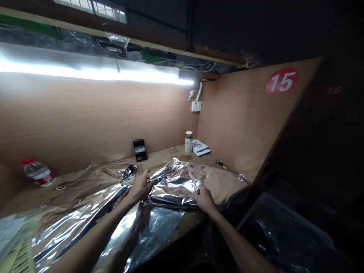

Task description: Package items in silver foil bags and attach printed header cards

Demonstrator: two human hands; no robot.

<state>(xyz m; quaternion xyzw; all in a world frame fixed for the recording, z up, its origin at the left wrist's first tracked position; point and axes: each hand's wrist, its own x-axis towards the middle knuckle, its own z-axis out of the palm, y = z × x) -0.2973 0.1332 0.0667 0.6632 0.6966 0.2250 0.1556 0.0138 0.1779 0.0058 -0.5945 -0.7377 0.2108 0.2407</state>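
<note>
A crumpled, shiny silver foil sheet (pixel 173 184) lies across the middle of the bench. My left hand (pixel 141 184) holds its left edge, the thumb on top and the other fingers mostly hidden. At the lower right of the foil, my right hand (pixel 204 199) is closed on its edge in a pinch. More silver foil (pixel 82 212) spreads out to the left, under and beside my left forearm. Between my forearms, a smooth translucent-looking piece of film (pixel 163 222) hangs over the front of the bench. A small black shiny piece (pixel 129 172) lies just beyond my left hand.
At the left stands a red-capped bottle (pixel 39 172). Along the back are a phone-like black object (pixel 140 150), a white flask (pixel 189 142) and small boxes (pixel 201 147). A panel marked 15 (pixel 250 113) bounds the right; a plastic tub (pixel 284 223) sits below it.
</note>
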